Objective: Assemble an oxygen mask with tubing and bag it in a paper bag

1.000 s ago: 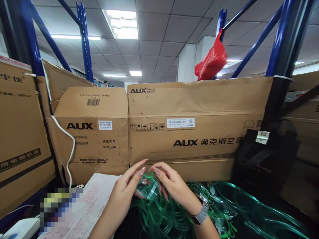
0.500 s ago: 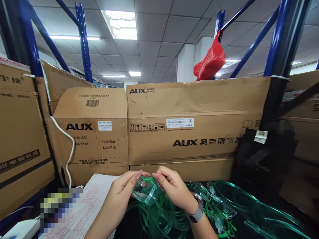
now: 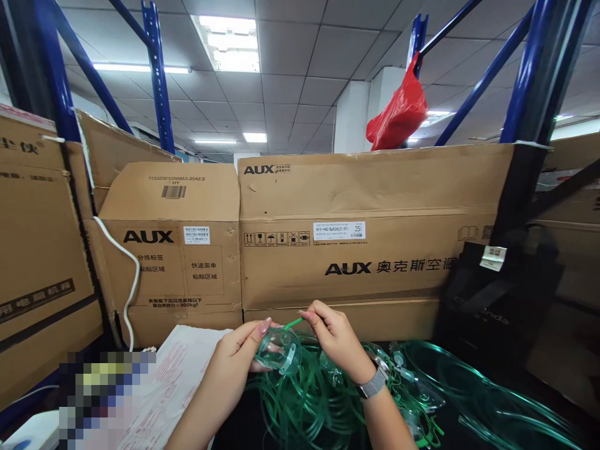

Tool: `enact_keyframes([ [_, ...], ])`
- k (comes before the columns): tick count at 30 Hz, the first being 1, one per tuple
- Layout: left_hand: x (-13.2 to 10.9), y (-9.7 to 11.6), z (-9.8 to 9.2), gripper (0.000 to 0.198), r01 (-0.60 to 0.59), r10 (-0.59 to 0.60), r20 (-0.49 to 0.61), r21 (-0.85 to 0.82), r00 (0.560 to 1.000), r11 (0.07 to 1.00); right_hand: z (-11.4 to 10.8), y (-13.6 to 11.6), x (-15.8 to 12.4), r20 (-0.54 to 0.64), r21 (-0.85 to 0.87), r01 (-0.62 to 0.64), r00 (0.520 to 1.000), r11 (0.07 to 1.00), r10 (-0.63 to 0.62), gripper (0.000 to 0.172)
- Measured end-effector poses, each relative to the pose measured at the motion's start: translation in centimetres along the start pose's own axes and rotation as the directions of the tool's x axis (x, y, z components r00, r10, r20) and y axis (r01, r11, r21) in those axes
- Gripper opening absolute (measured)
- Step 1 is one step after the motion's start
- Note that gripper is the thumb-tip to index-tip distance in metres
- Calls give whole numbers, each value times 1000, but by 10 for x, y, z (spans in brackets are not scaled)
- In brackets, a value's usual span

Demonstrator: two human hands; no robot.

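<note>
Head view: at the bottom middle, green tubes point(image 3: 307, 412) lie in a pile. Just above, the left hand point(image 3: 238, 347) pinches 1 clear cup point(image 3: 282, 355); the right hand point(image 3: 334, 337) pinches a green strap point(image 3: 294, 323) by it. The strap job looks partway; I can't tell if it's fixed. Behind stand brown boxes point(image 3: 375, 194).

One black table point(image 3: 238, 426) is carrying the following. Centre: a large tangle of green tubes point(image 3: 323, 409) is lying in loose, overlapping loops. To its right, just beside: a heap of small clear-and-green plastic pieces point(image 3: 422, 400) is sitting jumbled. Far right: long looped clear-green tubes point(image 3: 510, 415) are spreading toward the lower corner. Left: a white paper point(image 3: 164, 381), printed in red, is lying slantwise, its left part disappearing behind a blurred-out patch. Lower left corner: a white box point(image 3: 35, 431) is showing partly, its footing hidden.
</note>
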State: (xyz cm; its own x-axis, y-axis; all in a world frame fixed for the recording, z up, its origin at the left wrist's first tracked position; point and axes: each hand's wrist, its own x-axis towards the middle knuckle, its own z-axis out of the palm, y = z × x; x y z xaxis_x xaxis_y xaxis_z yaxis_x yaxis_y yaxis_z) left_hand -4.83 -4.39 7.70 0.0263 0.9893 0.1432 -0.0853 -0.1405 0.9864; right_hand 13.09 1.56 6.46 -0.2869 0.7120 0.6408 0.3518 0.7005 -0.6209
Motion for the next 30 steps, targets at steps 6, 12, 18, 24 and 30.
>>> enact_keyframes([
  [6, 3, -2, 4, 41, 25, -25, 28, 5, 999, 1000, 5, -7, -1, 35, 17, -2, 999, 1000, 1, 29],
  [12, 1, -5, 5, 38, -116, 113, 35, 75, 993, 990, 15, -20, -4, 256, 274, -119, 966, 954, 47, 39],
  [18, 1, -3, 3, 35, -178, 175, 37, 98, 984, 979, 21, -24, -8, 292, 273, -66, 956, 960, -18, 35],
  [24, -2, 2, 5, 35, -74, 74, 89, -14, 993, 997, 27, -29, -10, 200, 311, 42, 974, 949, -108, 37],
  [30, -12, 16, -29, 36, -90, 86, -50, -88, 995, 992, -5, -9, -6, -34, 49, 18, 999, 999, -17, 31],
])
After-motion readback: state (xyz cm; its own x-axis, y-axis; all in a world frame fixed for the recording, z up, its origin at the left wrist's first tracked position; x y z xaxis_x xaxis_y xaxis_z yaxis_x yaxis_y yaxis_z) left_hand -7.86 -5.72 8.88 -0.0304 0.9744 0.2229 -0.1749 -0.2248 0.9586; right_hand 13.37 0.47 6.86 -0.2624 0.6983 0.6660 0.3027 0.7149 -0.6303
